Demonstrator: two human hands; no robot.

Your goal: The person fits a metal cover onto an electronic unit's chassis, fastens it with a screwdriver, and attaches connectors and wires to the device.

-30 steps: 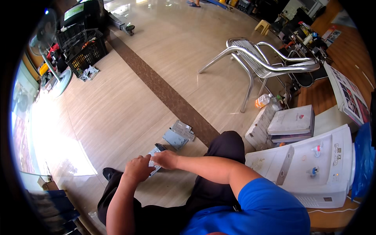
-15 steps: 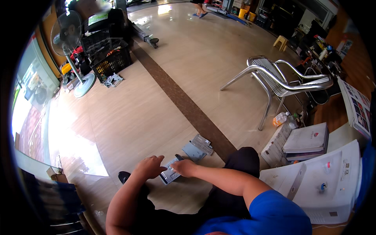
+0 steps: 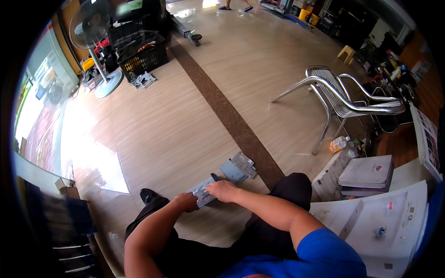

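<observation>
A silver metal device [image 3: 202, 193] with a dark part sticking up at its back end lies low over the floor between my legs. My left hand [image 3: 187, 201] is closed on its near left end. My right hand [image 3: 222, 190] is closed on its right side, near the dark part. Just beyond the device, loose metal plates [image 3: 233, 170], one smooth and one perforated, lie on the floor beside a brown tile strip.
A steel chair [image 3: 338, 95] and white water dispenser [image 3: 361, 217] are on my right, with boxes [image 3: 364, 173] and a bottle [image 3: 337, 144]. A fan [image 3: 104, 84] and black crates [image 3: 141, 58] stand upper left. Another person's feet in sandals [image 3: 236, 7] are at the top.
My left hand has come down from above the device to grip its near end. My right hand stays on it. The other person's feet have moved.
</observation>
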